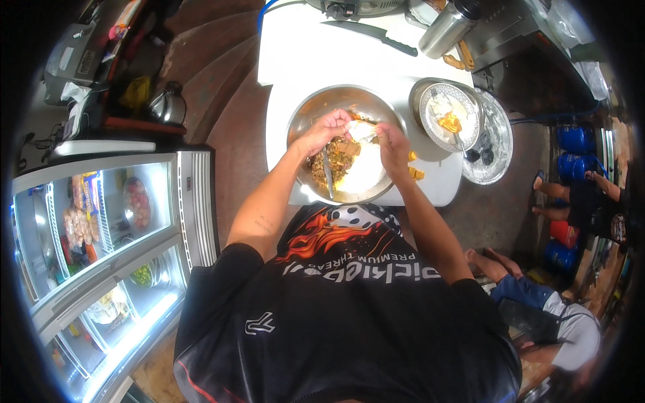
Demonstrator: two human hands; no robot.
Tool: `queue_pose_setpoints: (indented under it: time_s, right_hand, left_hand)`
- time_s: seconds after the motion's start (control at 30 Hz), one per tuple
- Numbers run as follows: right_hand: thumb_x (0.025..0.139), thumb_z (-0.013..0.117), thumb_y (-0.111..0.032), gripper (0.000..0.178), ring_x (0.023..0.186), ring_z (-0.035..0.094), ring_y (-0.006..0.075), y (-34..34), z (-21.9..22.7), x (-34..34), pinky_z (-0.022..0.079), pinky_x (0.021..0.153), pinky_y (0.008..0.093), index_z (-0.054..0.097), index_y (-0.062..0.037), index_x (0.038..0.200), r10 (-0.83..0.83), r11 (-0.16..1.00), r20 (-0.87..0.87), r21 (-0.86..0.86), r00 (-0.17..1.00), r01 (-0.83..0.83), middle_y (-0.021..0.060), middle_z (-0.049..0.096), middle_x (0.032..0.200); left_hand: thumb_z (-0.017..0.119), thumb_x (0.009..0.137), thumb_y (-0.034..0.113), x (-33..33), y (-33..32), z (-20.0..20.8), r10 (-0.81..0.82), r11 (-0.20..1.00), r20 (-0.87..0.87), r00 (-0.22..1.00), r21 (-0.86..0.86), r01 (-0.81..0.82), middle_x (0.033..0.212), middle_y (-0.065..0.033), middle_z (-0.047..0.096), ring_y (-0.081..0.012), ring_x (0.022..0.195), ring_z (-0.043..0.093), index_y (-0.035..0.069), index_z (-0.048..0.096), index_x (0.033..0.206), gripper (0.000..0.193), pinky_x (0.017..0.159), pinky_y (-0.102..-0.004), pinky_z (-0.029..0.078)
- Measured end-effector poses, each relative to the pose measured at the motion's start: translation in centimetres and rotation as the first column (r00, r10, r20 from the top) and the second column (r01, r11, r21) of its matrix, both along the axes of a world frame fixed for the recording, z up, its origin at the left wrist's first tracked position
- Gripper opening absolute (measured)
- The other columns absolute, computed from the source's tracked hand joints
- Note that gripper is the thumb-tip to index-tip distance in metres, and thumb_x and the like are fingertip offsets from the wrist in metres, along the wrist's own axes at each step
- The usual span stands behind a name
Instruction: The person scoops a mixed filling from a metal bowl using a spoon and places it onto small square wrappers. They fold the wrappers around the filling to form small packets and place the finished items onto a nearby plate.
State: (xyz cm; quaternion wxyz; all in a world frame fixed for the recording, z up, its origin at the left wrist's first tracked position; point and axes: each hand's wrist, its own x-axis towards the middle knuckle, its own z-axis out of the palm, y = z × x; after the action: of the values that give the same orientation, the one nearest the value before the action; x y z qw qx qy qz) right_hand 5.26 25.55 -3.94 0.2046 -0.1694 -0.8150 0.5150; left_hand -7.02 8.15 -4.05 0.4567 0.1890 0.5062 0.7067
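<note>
Black shirt cloth [349,329] fills the bottom of my head view, close behind the steel bowl [304,111] on the white table [277,127]; from my distant seat I can't judge whether they touch, but leaning forward could nudge the bowl. Over it, the left hand [326,132] and the right hand [393,149] are both closed in a fingertip pinch on a pale piece [363,131], which looks thin and soft. Tearing is my first worry: uneven pulling between the two pinches, or pressing too hard, could split it. Glare washes out its surface, so I can't tell whether anything lies inside. Should one pinch slip, the piece would probably flop onto the brown chopped mixture [319,169] or the white mass [363,173] beside it. A metal utensil [328,176] lies across the mixture, its near end by the rim; a dipping left wrist could catch it and flick bits over the white side. To the right, a patterned plate [426,115] of food stands near the bowl, where a wide swing of the right forearm might knock it. The knife [369,31] lies well apart, beyond the bowl, so I'd fear it only if someone reached across carelessly.
</note>
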Motion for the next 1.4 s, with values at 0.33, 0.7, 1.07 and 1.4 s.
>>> queue_pose_setpoints:
  time_s: [0.33, 0.7, 1.07, 1.4]
  right_hand:
    - [0.087, 0.065, -0.019, 0.018, 0.068, 0.059, 0.0102, 6.9, 2.0, 1.8, 0.048, 0.058, 0.0267, 0.069, -0.003, 0.096, -0.227, 0.974, 0.023, 0.005, 0.974, 0.227, 0.0045, 0.065, 0.075]
    - [0.086, 0.066, -0.026, 0.027, 0.067, 0.063, 0.0131, 19.0, -4.0, 7.2, 0.048, 0.056, 0.0288, 0.067, -0.0012, 0.099, -0.613, 0.727, 0.314, -0.135, 0.725, 0.673, 0.006, 0.067, 0.085]
    - [0.074, 0.071, -0.011, 0.033, 0.092, 0.062, 0.0302, 10.0, -3.9, 13.5, 0.05, 0.083, 0.0373, 0.066, -0.0054, 0.106, -0.02, 0.902, 0.583, 0.361, 0.812, -0.237, 0.0131, 0.063, 0.104]
    - [0.096, 0.054, -0.012, 0.032, 0.091, 0.062, 0.0176, 3.0, 3.4, 8.8, 0.054, 0.084, 0.03, 0.051, -0.0029, 0.126, -0.041, 0.362, -0.091, -0.929, 0.995, -0.07, 0.0116, 0.062, 0.104]
  left_hand:
    - [0.063, 0.089, 0.011, -0.3, -2.2, 1.6, 0.179, 0.907, -0.521, 0.835, -0.242, -0.346, 0.094, -0.0028, 0.065, -0.01, 0.086, 0.057, 0.004, 0.065, 0.106, 0.018, 0.08, -0.0238, 0.047]
    - [0.062, 0.09, 0.006, 1.8, -6.7, 2.8, 0.38, 0.812, -0.334, 0.862, -0.325, -0.484, 0.089, -0.003, 0.066, -0.0097, 0.084, 0.06, 0.001, 0.064, 0.1, 0.012, 0.078, -0.0231, 0.046]
    - [0.061, 0.09, 0.004, 3.4, -6.8, 3.8, 0.348, 0.83, -0.331, 0.877, -0.327, -0.453, 0.09, -0.0021, 0.065, -0.009, 0.082, 0.059, 0.001, 0.064, 0.1, 0.012, 0.077, -0.0219, 0.046]
    - [0.07, 0.081, 0.01, 8.4, -0.6, 8.8, 0.067, 0.93, -0.673, 0.737, -0.226, -0.291, 0.082, -0.0041, 0.067, -0.0106, 0.067, 0.057, 0.008, 0.069, 0.103, 0.022, 0.061, -0.0236, 0.048]
